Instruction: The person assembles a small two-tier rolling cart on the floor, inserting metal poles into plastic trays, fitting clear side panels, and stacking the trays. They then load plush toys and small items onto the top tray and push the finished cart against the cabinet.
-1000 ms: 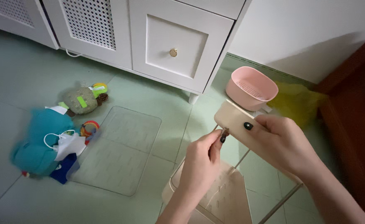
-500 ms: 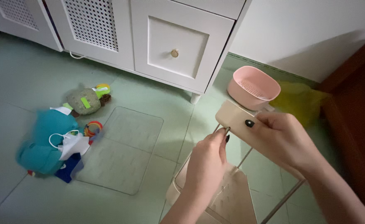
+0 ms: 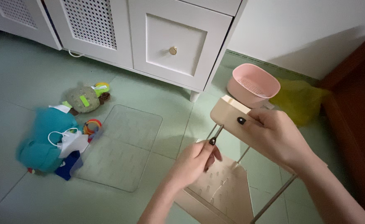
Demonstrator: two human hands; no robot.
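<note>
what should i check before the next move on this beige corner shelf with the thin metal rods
1. Right hand gripping the upper shelf tier: ok.
2. Left hand pinching the metal rod: ok.
3. Rod seated in the upper tier: cannot tell, joint hidden.
4. Lower tier resting below, perforated face up: ok.
5. Pink basin apart from the shelf: ok.
6. Clear mat and toys away from the hands: ok.

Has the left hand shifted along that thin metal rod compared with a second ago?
Cannot tell. The left hand pinches the rod just below the beige shelf, as before; the small shift against the white cabinet looks like camera motion.
</note>
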